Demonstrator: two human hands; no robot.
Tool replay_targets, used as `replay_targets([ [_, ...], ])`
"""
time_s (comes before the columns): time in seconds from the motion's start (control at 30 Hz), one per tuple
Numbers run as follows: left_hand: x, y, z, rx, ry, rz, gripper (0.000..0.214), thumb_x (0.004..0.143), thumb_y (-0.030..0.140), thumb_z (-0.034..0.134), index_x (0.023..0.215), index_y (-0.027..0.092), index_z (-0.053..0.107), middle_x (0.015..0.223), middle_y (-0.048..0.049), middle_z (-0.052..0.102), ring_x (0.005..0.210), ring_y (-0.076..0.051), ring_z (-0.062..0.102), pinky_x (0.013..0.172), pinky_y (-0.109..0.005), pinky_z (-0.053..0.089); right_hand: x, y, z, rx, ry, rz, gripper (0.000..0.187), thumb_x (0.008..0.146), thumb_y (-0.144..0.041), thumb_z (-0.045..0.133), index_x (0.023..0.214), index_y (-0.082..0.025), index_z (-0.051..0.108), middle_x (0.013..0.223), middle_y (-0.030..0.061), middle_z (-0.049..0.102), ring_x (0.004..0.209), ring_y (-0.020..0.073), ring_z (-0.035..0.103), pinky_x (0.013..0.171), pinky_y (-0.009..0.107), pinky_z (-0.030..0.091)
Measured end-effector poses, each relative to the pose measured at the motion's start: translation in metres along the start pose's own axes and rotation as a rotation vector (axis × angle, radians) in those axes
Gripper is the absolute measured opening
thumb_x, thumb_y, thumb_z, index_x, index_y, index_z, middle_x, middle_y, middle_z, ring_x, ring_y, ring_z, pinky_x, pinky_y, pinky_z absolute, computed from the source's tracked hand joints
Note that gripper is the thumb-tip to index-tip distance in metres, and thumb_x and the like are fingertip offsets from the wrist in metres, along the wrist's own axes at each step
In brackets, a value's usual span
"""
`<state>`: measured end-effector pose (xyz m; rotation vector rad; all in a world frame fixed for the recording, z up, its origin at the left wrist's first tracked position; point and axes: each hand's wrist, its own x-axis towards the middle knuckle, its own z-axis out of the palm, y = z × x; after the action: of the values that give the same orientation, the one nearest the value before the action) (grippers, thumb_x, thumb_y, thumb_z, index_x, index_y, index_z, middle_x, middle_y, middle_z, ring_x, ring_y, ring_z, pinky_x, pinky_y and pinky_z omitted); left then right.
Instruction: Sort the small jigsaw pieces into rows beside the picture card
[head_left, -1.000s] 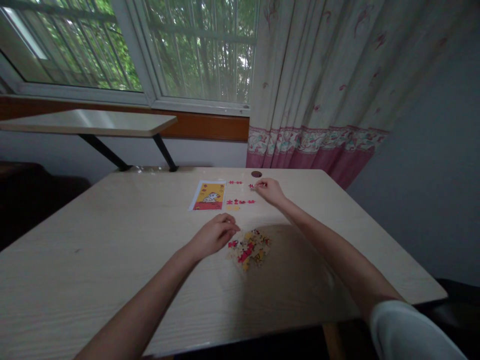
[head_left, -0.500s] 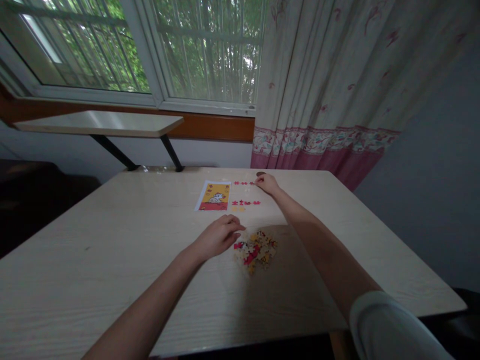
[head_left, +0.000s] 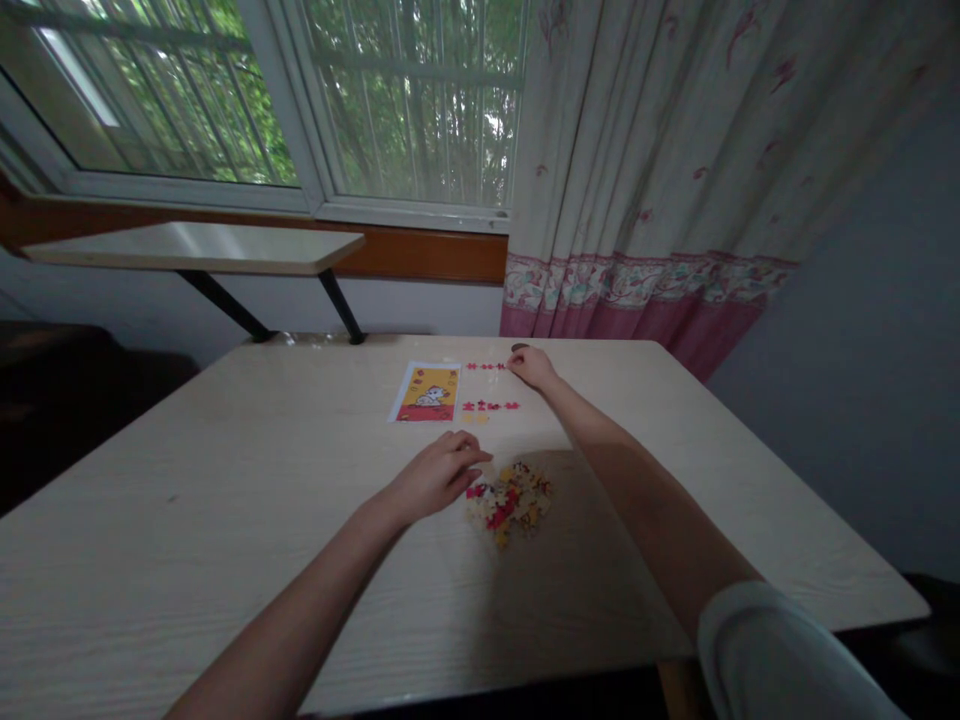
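A heap of loose red, yellow and white puzzle pieces point(head_left: 511, 498) lies on the pale wooden table point(head_left: 225, 480). My left hand point(head_left: 439, 474) rests palm down just left of the heap, its fingertips at the heap's edge. Far across the table my right hand point(head_left: 531, 367) presses down at the right end of a short upper row of red pieces point(head_left: 484, 366). A second row of red pieces point(head_left: 491, 405) with yellow ones point(head_left: 472, 417) below it lies nearer. A picture card point(head_left: 427, 392) showing a white animal on yellow and red lies left of the rows.
A dark round hole point(head_left: 519, 348) sits in the table by my right hand. A folding shelf point(head_left: 195, 246) juts out under the window point(head_left: 300, 100) at the back left. A patterned curtain point(head_left: 645, 170) hangs at the back right.
My right hand moved slightly forward and left and set its piece at the end of the upper red row. My left hand stayed by the heap. The view shifted slightly right.
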<state>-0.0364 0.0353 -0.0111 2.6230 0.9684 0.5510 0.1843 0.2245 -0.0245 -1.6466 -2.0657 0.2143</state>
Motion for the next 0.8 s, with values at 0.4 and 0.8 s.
replay_targets([
  [0.4,0.002,0.001,0.001,-0.043,0.05,-0.026,0.022,0.089,0.025,0.039,0.094,0.018,0.06,0.094,-0.0075,0.056,0.089,-0.019,0.051,0.08,-0.032,0.042,-0.077,-0.026,-0.024,0.21,0.023,-0.272,0.017,0.078,-0.022,0.052,0.085,-0.017,0.067,0.079,0.0025,0.066,0.07,0.0117,0.057,0.066,0.021,0.041],
  [0.8,0.005,0.014,-0.003,-0.101,0.063,-0.114,0.023,0.088,0.024,0.039,0.078,0.017,0.058,0.076,-0.0042,0.059,0.076,-0.017,0.052,0.071,-0.028,0.04,-0.175,-0.053,-0.04,0.29,0.007,-0.494,0.013,0.078,-0.031,0.061,0.074,-0.02,0.066,0.069,0.0002,0.065,0.066,0.0112,0.056,0.067,0.024,0.038],
])
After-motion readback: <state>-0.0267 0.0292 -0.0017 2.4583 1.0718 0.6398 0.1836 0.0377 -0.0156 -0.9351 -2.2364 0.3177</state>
